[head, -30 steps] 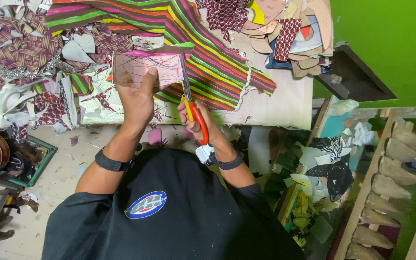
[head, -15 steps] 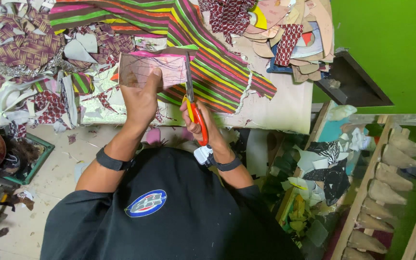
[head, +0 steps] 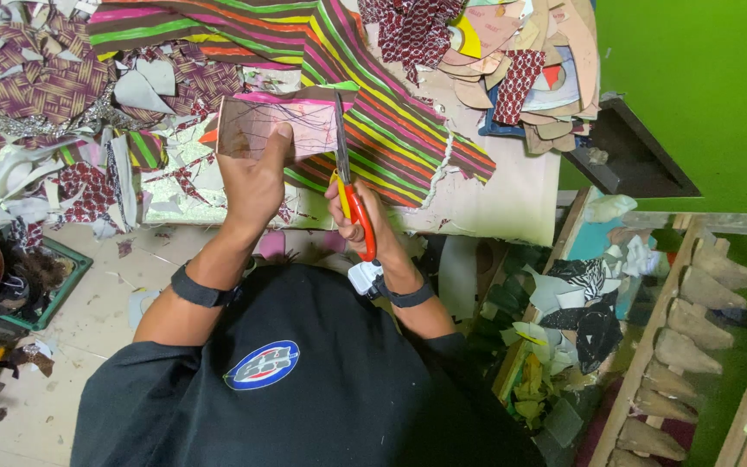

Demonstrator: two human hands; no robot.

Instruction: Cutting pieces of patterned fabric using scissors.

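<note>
Your left hand pinches the pink fabric piece above the desk — your right hand stays clamped on the red-handled scissors.

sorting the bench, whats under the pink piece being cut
Under the pink piece lies striped cloth on the table. The left hand and scissors hide part of it.

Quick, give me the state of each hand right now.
Left hand: closed on the pink-edged brown piece.
Right hand: closed on the orange-handled scissors, blades at the piece.
</note>
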